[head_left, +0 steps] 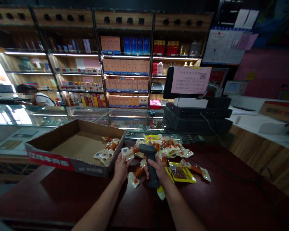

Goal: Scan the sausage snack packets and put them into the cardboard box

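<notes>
My right hand [157, 168] is wrapped round the handle of a dark grey barcode scanner [152, 173], its head tipped to the left. In my left hand [121, 167] is a wrapped sausage [128, 153], held by its pale wrapper end beside the scanner head. Behind and around the scanner lies a pile of packaged sausages [170, 149]. A yellow snack packet [181, 172] and a single sausage [196, 169] lie right of my right hand. To the left, an open cardboard box [69, 162] has several wrapped sausages [108, 150] in its right corner.
The dark red table [86, 199] runs along the front, with a glass display counter [106, 114] behind it. A monitor with a pink notice [190, 80] stands above a black cash drawer [195, 120]. A person [36, 94] is at the far left. Shelves hold boxed goods [126, 65].
</notes>
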Tool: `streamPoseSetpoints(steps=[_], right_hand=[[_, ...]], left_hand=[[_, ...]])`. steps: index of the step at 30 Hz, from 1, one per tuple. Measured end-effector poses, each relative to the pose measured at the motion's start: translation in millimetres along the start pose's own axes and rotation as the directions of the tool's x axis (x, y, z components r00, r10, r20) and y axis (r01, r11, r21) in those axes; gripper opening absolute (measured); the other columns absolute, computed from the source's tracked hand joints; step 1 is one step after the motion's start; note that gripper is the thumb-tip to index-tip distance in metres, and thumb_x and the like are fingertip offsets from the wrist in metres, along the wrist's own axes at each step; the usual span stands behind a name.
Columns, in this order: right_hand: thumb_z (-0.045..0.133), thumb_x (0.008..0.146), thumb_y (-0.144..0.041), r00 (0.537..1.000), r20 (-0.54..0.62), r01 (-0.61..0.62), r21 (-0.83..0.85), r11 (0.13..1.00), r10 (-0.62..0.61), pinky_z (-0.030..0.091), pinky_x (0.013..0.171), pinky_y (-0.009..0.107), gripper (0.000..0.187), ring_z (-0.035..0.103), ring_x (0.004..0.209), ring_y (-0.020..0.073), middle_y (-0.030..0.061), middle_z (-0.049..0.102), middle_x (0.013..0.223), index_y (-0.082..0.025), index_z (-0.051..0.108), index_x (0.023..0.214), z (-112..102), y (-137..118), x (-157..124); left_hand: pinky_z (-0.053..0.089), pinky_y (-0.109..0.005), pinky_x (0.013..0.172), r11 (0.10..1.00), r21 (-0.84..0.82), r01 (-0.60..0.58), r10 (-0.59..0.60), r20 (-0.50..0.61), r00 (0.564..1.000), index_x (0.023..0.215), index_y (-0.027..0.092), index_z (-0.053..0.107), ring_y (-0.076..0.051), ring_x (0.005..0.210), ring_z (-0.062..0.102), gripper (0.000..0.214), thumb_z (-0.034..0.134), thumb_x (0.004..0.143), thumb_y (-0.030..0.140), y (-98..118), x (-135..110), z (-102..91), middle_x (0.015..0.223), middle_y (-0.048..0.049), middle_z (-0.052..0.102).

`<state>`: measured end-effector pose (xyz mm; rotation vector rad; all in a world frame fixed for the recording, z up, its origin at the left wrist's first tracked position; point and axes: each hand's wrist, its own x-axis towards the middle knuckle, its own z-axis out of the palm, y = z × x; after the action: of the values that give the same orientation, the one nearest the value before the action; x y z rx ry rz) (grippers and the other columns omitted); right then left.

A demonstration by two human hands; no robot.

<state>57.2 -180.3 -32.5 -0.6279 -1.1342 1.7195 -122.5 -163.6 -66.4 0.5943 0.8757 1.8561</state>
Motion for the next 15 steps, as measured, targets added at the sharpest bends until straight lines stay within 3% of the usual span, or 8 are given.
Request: streamPoseSetpoints(steps=[3, 6, 11, 15], right_hand=[[0.069, 0.068, -0.043, 0.996, -0.081, 0.044, 0.025, 0.999, -0.042, 0.043, 0.032, 0.020, 0.032, 0.050, 0.033, 0.0095, -0.0036, 0.059, 0.050, -0.016, 0.053, 0.078, -6.1, -17.0, -4.7], [0.069, 0.068, -0.042, 0.990, -0.124, 0.077, 0.039, 0.996, -0.072, 0.043, 0.032, 0.020, 0.031, 0.050, 0.033, 0.0095, -0.0038, 0.059, 0.050, -0.016, 0.054, 0.078, -18.9, -36.0, -16.5], [0.071, 0.067, -0.042, 0.958, -0.246, 0.153, 0.013, 0.988, -0.145, 0.044, 0.034, 0.020, 0.033, 0.052, 0.035, 0.0094, -0.0037, 0.060, 0.053, -0.016, 0.054, 0.078, -49.4, -61.5, -42.5], [0.072, 0.065, -0.044, 0.936, -0.307, 0.184, 0.010, 0.983, -0.172, 0.043, 0.032, 0.021, 0.034, 0.051, 0.033, 0.0100, -0.0038, 0.059, 0.050, -0.016, 0.055, 0.077, -72.3, -75.8, -60.1]], left_hand=[[0.054, -0.033, 0.077, 1.000, -0.007, 0.020, -0.020, 0.061, 0.998, 0.095, 0.018, 0.058, -0.017, 0.085, 0.065, 0.027, 0.060, 0.069, 0.016, 6.0, -2.8, 25.3, 0.097, -0.0043, 0.064], [0.055, -0.033, 0.074, 0.998, -0.006, 0.057, -0.055, 0.161, 0.985, 0.094, 0.017, 0.057, -0.017, 0.082, 0.065, 0.027, 0.060, 0.067, 0.016, 0.6, -8.5, 62.8, 0.095, -0.0058, 0.065], [0.055, -0.033, 0.069, 0.978, 0.028, 0.208, -0.208, 0.270, 0.940, 0.096, 0.018, 0.055, -0.018, 0.079, 0.065, 0.034, 0.057, 0.063, 0.013, -38.4, -26.4, 126.1, 0.094, -0.0064, 0.065], [0.053, -0.031, 0.071, 0.961, 0.074, 0.267, -0.277, 0.331, 0.902, 0.096, 0.019, 0.055, -0.018, 0.082, 0.064, 0.034, 0.056, 0.063, 0.013, -73.6, -44.2, 161.8, 0.093, -0.0058, 0.065]])
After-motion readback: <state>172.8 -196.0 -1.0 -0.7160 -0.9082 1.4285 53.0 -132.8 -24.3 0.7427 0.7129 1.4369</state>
